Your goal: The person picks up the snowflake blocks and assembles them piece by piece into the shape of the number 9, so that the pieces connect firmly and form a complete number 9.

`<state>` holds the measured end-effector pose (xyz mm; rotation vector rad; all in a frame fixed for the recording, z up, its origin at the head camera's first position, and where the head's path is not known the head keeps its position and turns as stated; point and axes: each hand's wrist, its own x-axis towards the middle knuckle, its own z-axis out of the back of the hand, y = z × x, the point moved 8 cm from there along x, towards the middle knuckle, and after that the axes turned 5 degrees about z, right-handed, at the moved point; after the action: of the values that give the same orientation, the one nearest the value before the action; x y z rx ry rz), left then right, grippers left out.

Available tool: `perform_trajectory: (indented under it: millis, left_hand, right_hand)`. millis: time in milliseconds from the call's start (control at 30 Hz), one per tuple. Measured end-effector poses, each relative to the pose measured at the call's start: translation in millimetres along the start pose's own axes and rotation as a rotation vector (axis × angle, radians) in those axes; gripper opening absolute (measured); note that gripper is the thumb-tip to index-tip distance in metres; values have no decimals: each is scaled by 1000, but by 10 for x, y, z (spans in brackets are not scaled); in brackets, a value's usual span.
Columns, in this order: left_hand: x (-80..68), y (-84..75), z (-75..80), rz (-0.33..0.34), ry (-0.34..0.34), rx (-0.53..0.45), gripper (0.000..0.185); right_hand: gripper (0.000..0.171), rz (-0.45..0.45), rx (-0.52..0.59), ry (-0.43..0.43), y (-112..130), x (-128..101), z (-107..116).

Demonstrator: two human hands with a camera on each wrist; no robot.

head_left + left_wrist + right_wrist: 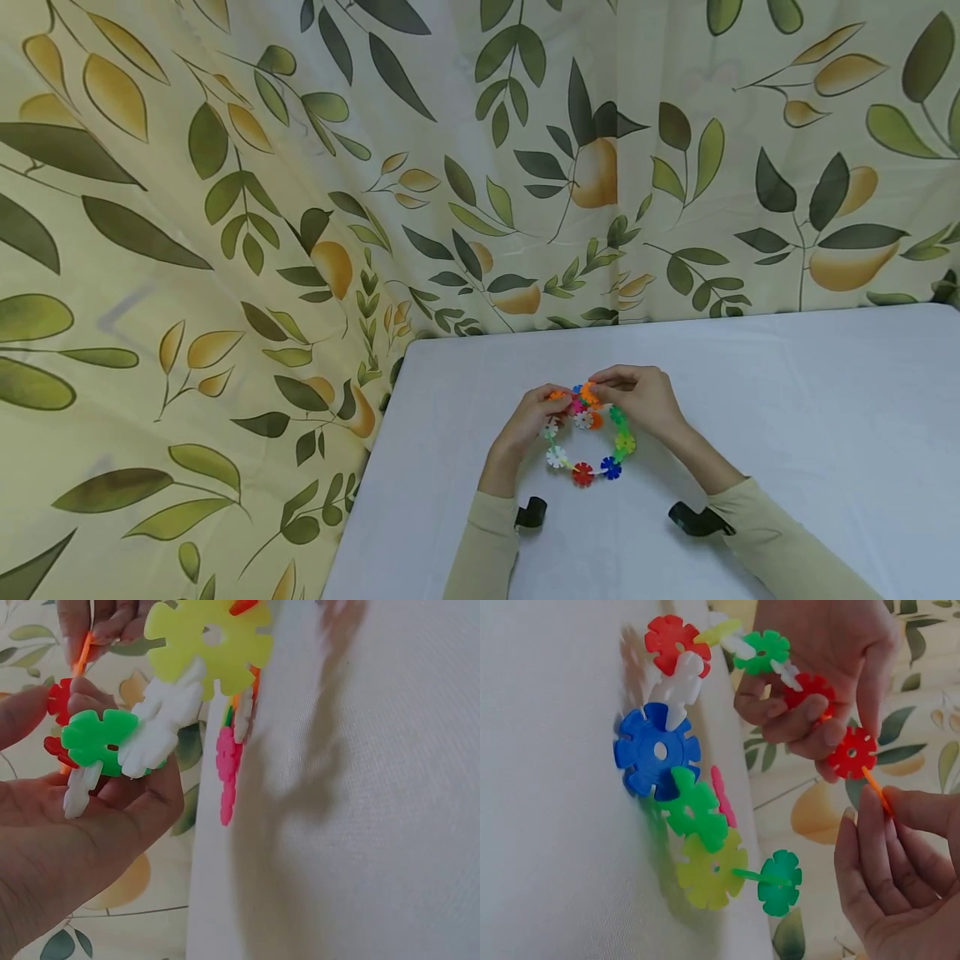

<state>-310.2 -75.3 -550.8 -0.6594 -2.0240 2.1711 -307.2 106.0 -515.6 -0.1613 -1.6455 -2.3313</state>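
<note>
A chain of coloured snowflake discs, slotted edge to edge, curves in a loop below both hands. My left hand (527, 427) grips one end, its thumb and fingers around a red disc (853, 753). Between thumb and fingertips, my right hand (643, 402) pinches an orange disc (877, 792) whose edge meets that red disc; how deep it sits in a slot I cannot tell. Further along the chain come a green disc (762, 652), a blue disc (657, 751) and a yellow disc (712, 868). A teal-green disc (779, 883) is at the other end in the right wrist view.
Inside the loop, a few more discs, one white (583, 420), lie near the hands. Pink discs (228, 772) show beyond the chain in the left wrist view. A white cloth covers the table (825, 400). Behind it hangs a leaf-patterned curtain (450, 125).
</note>
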Motion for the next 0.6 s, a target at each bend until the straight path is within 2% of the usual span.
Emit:
perform_trajectory:
  millis: [233,600]
  left_hand:
    - [-21,-5,-12,12,19,-15,23]
    - [-38,-17,-37,-30,87,-51,19]
  right_hand:
    - [15,-45,34,36,-12,-15,-29]
    - [13,-33,83,49,14,-23,-69]
